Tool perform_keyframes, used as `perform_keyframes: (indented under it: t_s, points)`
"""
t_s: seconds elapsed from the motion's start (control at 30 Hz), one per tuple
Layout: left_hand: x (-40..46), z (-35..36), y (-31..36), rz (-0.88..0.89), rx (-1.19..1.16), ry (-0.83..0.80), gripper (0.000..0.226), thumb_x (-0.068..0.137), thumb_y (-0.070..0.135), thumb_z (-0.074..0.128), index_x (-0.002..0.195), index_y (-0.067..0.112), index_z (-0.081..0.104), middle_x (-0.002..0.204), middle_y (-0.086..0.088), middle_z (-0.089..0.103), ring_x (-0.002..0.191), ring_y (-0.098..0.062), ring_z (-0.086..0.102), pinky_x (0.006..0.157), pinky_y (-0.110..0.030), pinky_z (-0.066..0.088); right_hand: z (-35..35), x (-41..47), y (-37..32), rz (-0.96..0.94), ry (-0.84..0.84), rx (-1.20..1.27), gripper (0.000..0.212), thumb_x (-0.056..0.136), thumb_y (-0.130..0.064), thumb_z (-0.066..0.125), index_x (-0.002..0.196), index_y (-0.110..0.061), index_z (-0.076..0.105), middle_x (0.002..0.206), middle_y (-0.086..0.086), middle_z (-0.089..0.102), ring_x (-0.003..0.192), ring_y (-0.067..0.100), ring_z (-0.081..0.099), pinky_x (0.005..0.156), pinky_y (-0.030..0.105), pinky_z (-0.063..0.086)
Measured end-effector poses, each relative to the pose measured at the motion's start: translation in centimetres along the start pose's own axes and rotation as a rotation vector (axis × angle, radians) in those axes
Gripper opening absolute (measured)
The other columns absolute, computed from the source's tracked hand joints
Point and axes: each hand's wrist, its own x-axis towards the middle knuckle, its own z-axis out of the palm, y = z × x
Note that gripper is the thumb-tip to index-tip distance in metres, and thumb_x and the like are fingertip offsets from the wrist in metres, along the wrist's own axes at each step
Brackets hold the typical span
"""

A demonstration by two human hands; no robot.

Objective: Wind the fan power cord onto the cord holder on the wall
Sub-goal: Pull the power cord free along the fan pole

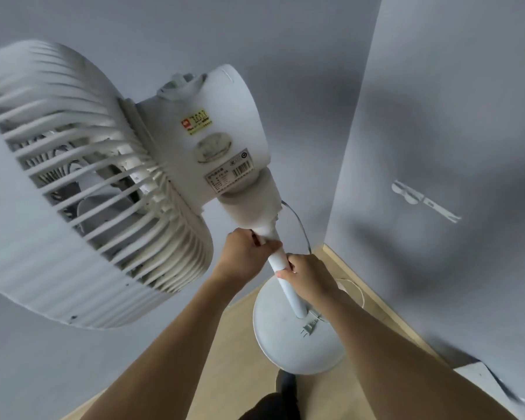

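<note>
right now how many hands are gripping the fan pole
2. The left hand grips the fan pole just under the neck; the right hand grips it directly below, above the round base. None hidden.

fan grille [73, 183] cut off at left edge, sticker text [225, 177] illegible, cord holder [425, 201] blurred

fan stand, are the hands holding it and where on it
Yes. Both hands grip the fan's white pole: the left hand just under the neck joint, the right hand directly below it. Neither holds the cord.
</note>
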Motion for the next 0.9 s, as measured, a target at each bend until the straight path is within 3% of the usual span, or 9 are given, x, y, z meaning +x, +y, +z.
perform_keyframes:
  t_s: [0.07,0.2,0.43,0.57,0.73,0.9]
  points:
    - [3.8,2.3,0.7,-0.004,-0.007,0.016,0.026,0.077,0.027,0.075,0.072,0.005,0.06,0.06,-0.007,0.057,0.05,-0.01,0.047,0.049,-0.023,0.038,-1.0,3.7,2.4,-0.003,0.004,-0.001,0.027,0.079,-0.041,0.064,0.067,-0.025,0.046,0.054,-0.013,0.046,0.057,0.014,0.047,0.046,0.019,0.024]
    - [9.9,6.1,2.0,0.006,-0.013,0.0,0.019,0.078,0.024,0.074,0.082,0.007,0.066,0.079,-0.012,0.069,0.073,-0.027,0.065,0.069,-0.044,0.055,-2.3,9.6,6.7,0.017,0.048,-0.003,0.023,0.081,-0.039,0.065,0.08,-0.017,0.061,0.074,-0.001,0.068,0.062,0.016,0.05,0.057,0.022,0.033]
    - [17.0,10.7,4.4,-0.03,-0.049,0.027,0.007,0.078,0.026,0.073,0.08,0.023,0.067,0.08,0.001,0.07,0.079,-0.02,0.067,0.076,-0.049,0.056,-5.1,17.0,12.1,-0.002,0.005,-0.037,0.025,0.082,-0.038,0.063,0.09,-0.014,0.062,0.083,0.007,0.07,0.079,0.026,0.062,0.061,0.028,0.038]
    - [20.1,13.5,5.4,-0.1,-0.101,0.073,0.021,0.078,0.023,0.075,0.072,0.039,0.061,0.085,0.004,0.071,0.082,-0.014,0.068,0.081,-0.048,0.056,-6.0,20.9,15.7,-0.046,-0.074,-0.033,0.027,0.085,-0.038,0.062,0.09,-0.011,0.06,0.084,0.009,0.07,0.082,0.031,0.063,0.066,0.033,0.045]
    - [22.7,17.4,6.1,-0.202,-0.136,0.178,0.014,0.078,0.021,0.076,0.089,0.021,0.067,0.093,-0.003,0.072,0.091,-0.021,0.068,0.086,-0.049,0.054,-6.6,24.5,20.0,-0.157,-0.143,-0.061,0.027,0.085,-0.038,0.063,0.08,-0.012,0.056,0.076,0.008,0.07,0.074,0.031,0.063,0.062,0.03,0.039]
    - [24.7,21.5,4.3,-0.249,-0.163,0.224,0.028,0.081,0.017,0.074,0.107,0.012,0.067,0.1,-0.003,0.071,0.096,-0.02,0.067,0.089,-0.046,0.053,-5.3,27.1,24.1,-0.225,-0.203,-0.057,0.026,0.083,-0.038,0.066,0.086,-0.013,0.062,0.077,0.006,0.072,0.073,0.029,0.064,0.059,0.025,0.036]
